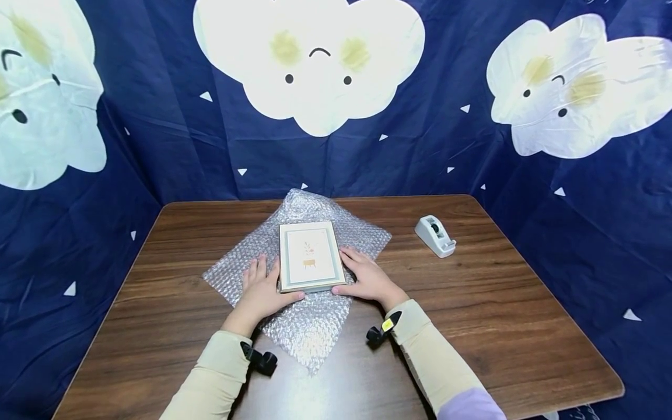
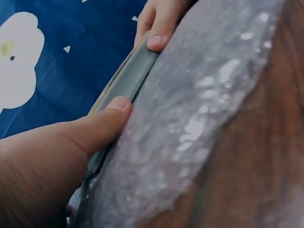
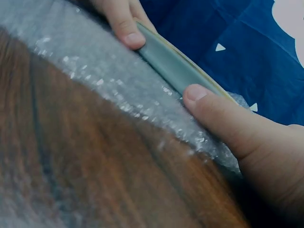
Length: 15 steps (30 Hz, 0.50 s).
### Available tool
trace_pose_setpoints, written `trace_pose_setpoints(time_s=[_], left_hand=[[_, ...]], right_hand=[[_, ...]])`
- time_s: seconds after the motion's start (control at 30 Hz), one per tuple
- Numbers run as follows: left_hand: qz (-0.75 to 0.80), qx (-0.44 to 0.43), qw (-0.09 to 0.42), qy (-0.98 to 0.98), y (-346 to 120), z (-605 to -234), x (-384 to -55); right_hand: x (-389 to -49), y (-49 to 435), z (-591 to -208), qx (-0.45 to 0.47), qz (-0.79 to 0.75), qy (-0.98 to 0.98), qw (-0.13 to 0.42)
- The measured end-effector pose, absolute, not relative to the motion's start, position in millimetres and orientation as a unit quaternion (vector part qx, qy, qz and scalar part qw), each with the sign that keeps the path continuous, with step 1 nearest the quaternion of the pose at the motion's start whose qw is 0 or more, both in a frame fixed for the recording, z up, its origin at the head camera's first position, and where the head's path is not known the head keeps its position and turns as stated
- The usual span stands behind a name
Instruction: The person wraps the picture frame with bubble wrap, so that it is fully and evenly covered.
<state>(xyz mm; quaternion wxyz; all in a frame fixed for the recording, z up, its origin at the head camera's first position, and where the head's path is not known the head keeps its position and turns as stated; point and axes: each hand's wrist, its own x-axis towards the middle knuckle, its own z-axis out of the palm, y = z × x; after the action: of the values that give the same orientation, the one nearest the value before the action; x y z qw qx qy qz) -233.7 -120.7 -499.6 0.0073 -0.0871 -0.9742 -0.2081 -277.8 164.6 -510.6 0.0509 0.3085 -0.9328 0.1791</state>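
A picture frame [image 1: 311, 240] with a gold-edged cream border and a small potted-plant print lies face up on a sheet of bubble wrap [image 1: 312, 335]. At its left side is my left hand [image 1: 258, 298], fingers spread and fairly straight over the wrap, thumb along the near edge. My right hand [image 1: 370, 280] touches the right side with extended fingers, its thumb at the near right corner. Both wrist views show the thumbs against the smooth grey-green side [image 2: 127, 80] of the frame. The undersides of the fingers are hidden there.
A white tape dispenser [image 1: 437, 236] stands at the back right of the wooden table [image 1: 493, 315]. Dark blue cloth [image 1: 325, 163] with white clouds hangs behind the table and along both sides. The wrap extends past the frame all round, with one corner pointing toward me.
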Motion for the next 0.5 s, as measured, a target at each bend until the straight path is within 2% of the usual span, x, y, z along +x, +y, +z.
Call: trace_pose_setpoints(time_s=[0.27,0.5], left_hand=[[-0.182,-0.119,0.008,-0.976,-151,-493,-237],[-0.218,-0.117,0.025,-0.969,-186,-487,-249]], right_hand=[[-271,165,-506,0.324,0.215,-0.919,0.056],[-246,170,-505,0.412,0.192,-0.886,0.085]])
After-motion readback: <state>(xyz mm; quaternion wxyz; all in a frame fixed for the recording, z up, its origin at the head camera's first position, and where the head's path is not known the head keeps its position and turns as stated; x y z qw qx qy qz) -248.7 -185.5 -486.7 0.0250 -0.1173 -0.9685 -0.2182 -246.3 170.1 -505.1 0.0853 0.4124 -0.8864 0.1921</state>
